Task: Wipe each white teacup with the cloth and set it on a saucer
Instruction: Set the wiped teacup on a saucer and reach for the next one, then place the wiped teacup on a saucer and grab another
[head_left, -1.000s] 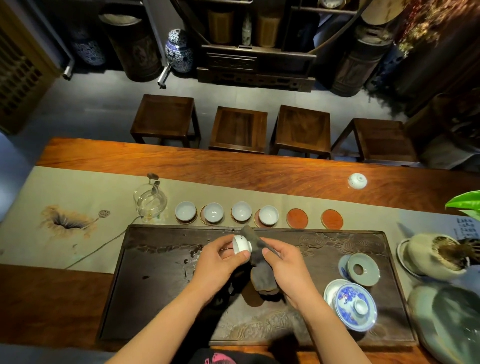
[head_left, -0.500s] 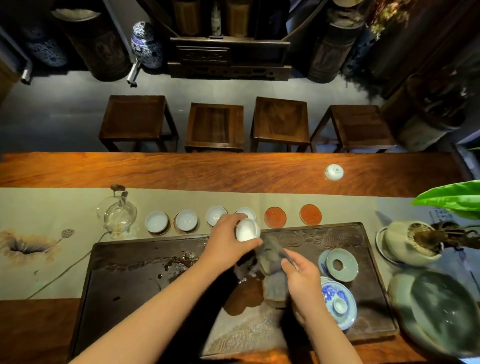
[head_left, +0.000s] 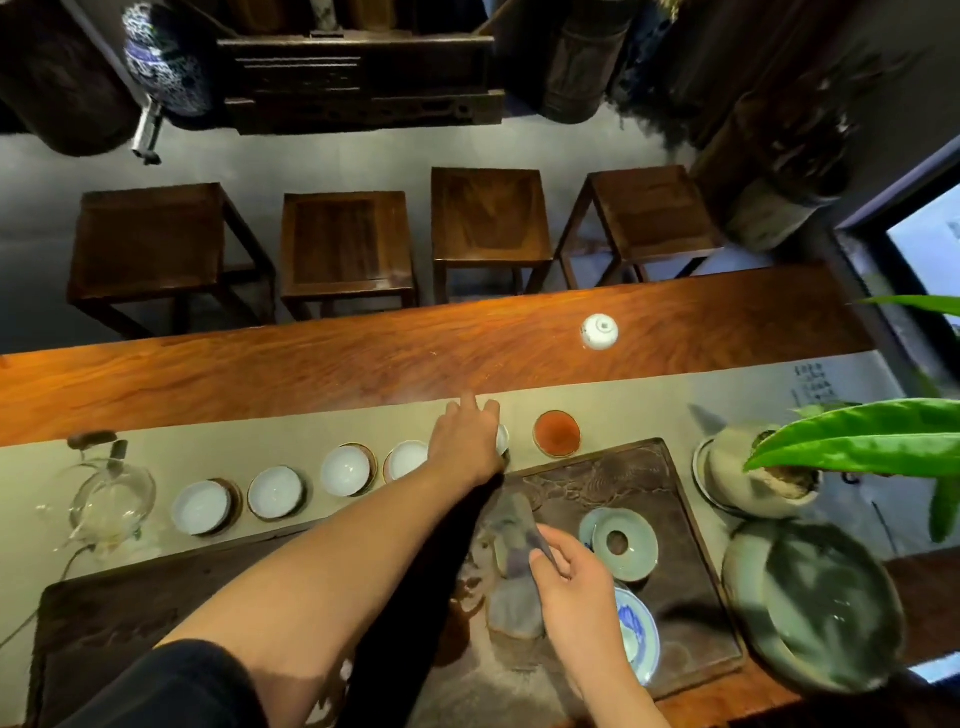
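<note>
Half a second ago my left hand (head_left: 467, 441) held the teacup in the air above the near end of the row; now it has reached out to the fifth saucer, just left of the middle of the frame, and the teacup (head_left: 502, 439) is down there, only a white sliver of its rim showing past my knuckles. My right hand (head_left: 566, 577) has dropped back toward the tray (head_left: 649, 467) with the cloth (head_left: 511, 551).

My left fingers (head_left: 470, 402) are spread over the cup from above, I judge so I can seat it level on the saucer. Whether they grip it or have let go I cannot tell, since the back of my hand covers the cup and the saucer under it. My right fingers (head_left: 545, 545) are pinched on a fold of the cloth, the rest hanging onto the tray, kept ready for the next wipe.

Four cups (head_left: 345, 470) already sit on saucers in a line running to the left of the frame. One red saucer (head_left: 557, 433) lies bare just right of my left hand, well short of the white cup (head_left: 599, 331) standing alone on the far wood of the counter (head_left: 311, 364). That looks like the last one to do.

The cloth is blurred, and a green leaf (head_left: 857, 431) cuts across the pot at the right edge.
</note>
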